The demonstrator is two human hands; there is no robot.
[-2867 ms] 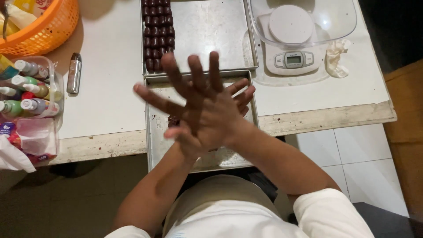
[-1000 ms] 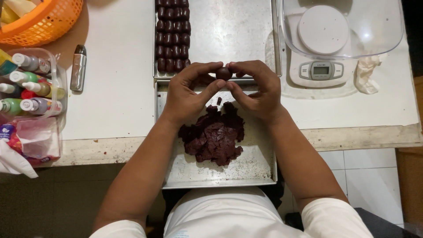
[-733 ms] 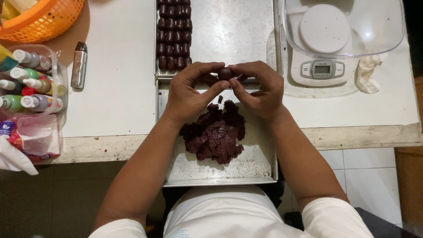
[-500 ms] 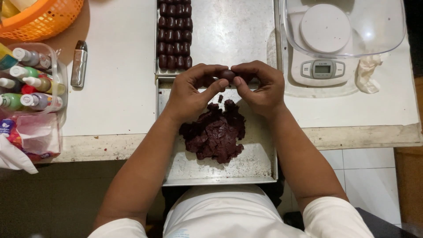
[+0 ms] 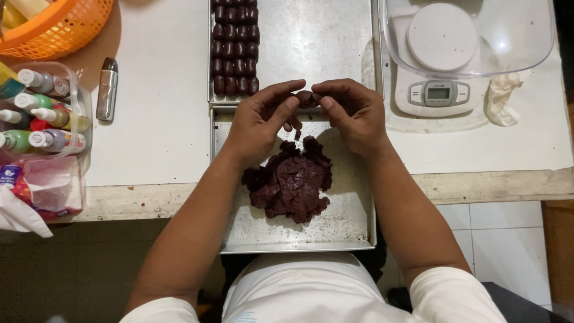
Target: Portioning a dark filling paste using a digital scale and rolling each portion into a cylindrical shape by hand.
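Observation:
My left hand point(image 5: 260, 116) and my right hand point(image 5: 353, 110) meet over the far edge of a metal tray point(image 5: 353, 227), and their fingertips pinch one small piece of dark brown dough point(image 5: 306, 97) between them. Below my hands a lump of the same dark dough point(image 5: 291, 181) lies in the middle of that tray. A second metal tray point(image 5: 317, 42) stands just beyond, with several rows of small shaped dough pieces point(image 5: 234, 48) along its left side.
A white kitchen scale point(image 5: 438, 66) under a clear bowl sits at the back right, a crumpled tissue point(image 5: 501, 98) beside it. At the left are a clear tub of small colour bottles point(image 5: 42, 107), a small metal lighter-like object point(image 5: 106, 88) and an orange basket point(image 5: 54, 24).
Earlier my hands were crossed flat over the tray. Since one second ago they have stayed at the tray's far edge, fingers working the small dough piece, which has turned slightly.

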